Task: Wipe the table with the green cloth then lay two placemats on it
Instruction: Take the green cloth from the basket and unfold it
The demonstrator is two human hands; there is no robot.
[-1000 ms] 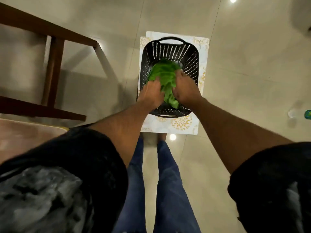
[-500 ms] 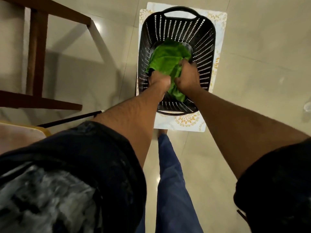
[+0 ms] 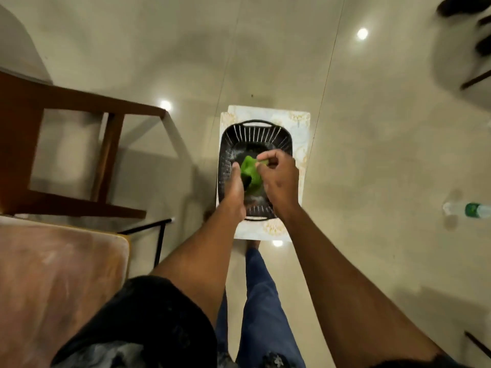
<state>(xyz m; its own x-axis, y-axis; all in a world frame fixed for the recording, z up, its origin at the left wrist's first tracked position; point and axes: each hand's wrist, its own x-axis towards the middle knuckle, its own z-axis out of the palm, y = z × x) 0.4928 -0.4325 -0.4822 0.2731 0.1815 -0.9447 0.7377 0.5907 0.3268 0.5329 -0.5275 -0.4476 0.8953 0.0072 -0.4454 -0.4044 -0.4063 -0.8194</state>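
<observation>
The green cloth (image 3: 249, 171) is bunched between my two hands above a black slotted basket (image 3: 253, 134) on the floor. My right hand (image 3: 279, 176) pinches its upper edge with closed fingers. My left hand (image 3: 236, 184) presses against the cloth's left side; its fingers are mostly hidden, and its grip looks closed on the cloth. Under the basket lies a pale placemat (image 3: 303, 120) with gold floral print; whether a second one is stacked there I cannot tell. The tabletop (image 3: 53, 274), reddish brown with pale smears, fills the lower left.
A wooden chair frame (image 3: 61, 102) stands left of the basket. A black metal table leg (image 3: 159, 237) sits beside my left arm. A plastic bottle with a green label (image 3: 467, 209) lies on the tiled floor at right. My legs in blue jeans (image 3: 260, 301) are below.
My hands have lifted the cloth up out of the basket, bunching it smaller. The camera has risen and pulled back, bringing the tabletop and bottle into view.
</observation>
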